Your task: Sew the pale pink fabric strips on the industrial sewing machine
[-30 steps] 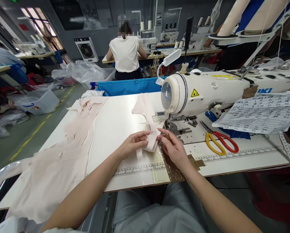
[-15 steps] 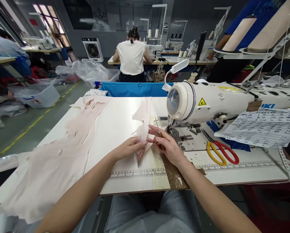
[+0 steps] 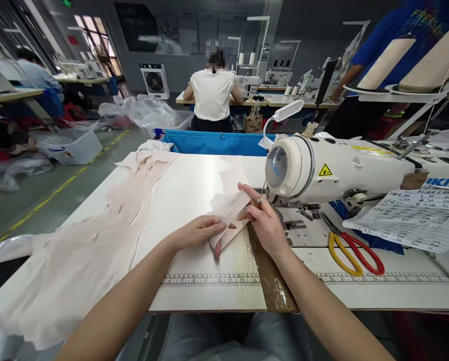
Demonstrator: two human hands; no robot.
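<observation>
A pale pink fabric piece (image 3: 235, 209) is stretched slantwise between both hands, left of the sewing machine (image 3: 344, 165). My left hand (image 3: 199, 231) pinches its lower left end, with some fingers behind the cloth. At its upper right end, my right hand (image 3: 264, 220) holds the cloth and also an awl (image 3: 260, 199) with a thin metal shaft pointing up. More pale pink fabric (image 3: 85, 250) lies spread over the left of the white table (image 3: 194, 293).
Red-and-yellow scissors (image 3: 355, 253) lie right of my right hand, near a written paper sheet (image 3: 412, 218). A printed ruler strip (image 3: 209, 281) runs along the table's front. Behind the table are a blue cloth (image 3: 212, 143) and a seated person (image 3: 212, 95).
The fabric between the hands has turned from nearly upright to a slant, its folded strip now pulled straight. My right hand has moved slightly right with the awl. The camera view has shifted.
</observation>
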